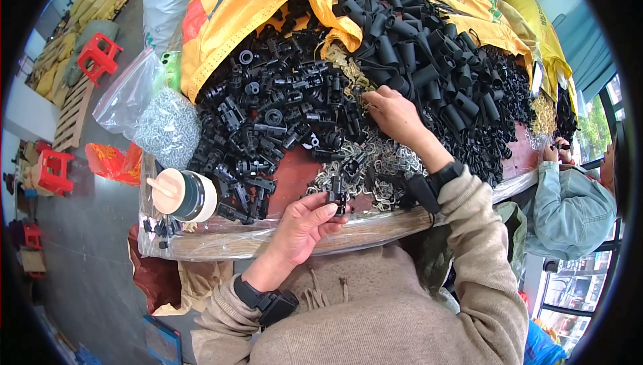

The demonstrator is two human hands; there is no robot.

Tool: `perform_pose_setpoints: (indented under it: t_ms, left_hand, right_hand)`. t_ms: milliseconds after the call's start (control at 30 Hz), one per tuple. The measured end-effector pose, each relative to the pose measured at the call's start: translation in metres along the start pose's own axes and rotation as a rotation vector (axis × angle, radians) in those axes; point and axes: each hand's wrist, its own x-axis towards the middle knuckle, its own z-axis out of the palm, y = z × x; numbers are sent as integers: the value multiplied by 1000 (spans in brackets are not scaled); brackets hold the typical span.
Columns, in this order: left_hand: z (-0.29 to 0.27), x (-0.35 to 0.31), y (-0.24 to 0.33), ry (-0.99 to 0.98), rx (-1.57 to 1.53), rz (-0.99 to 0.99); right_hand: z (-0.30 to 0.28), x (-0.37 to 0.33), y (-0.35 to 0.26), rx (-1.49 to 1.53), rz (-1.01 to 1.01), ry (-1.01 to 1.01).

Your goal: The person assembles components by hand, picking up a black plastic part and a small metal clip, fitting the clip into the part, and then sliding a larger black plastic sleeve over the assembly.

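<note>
Black fitting [338,191] is pinched between the thumb and fingers of the left hand [303,229], above the near edge of the red table [293,179]. The right hand [395,114] is farther out, fingers drawn narrow beside the pale clips [347,70]; I cannot tell whether it holds anything. Left of it spreads a fitting heap [231,114], right of it a pile of black tubes [386,51]. Metal clips [382,184] lie between the hands. A cup [201,196] stands at the near left, and a co-worker [566,214] sits at the right.
</note>
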Motion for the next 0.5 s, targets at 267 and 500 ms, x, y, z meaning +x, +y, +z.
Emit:
perform_pose_setpoints:
  t_ms: [267,500]
  left_hand:
    - [0,0,0,22,-14,31]
    - [1,-1,-3,27,-2,90]
  right_hand:
    - [1,3,15,25,4,-167]
    - [-8,-4,12,101,24,-21]
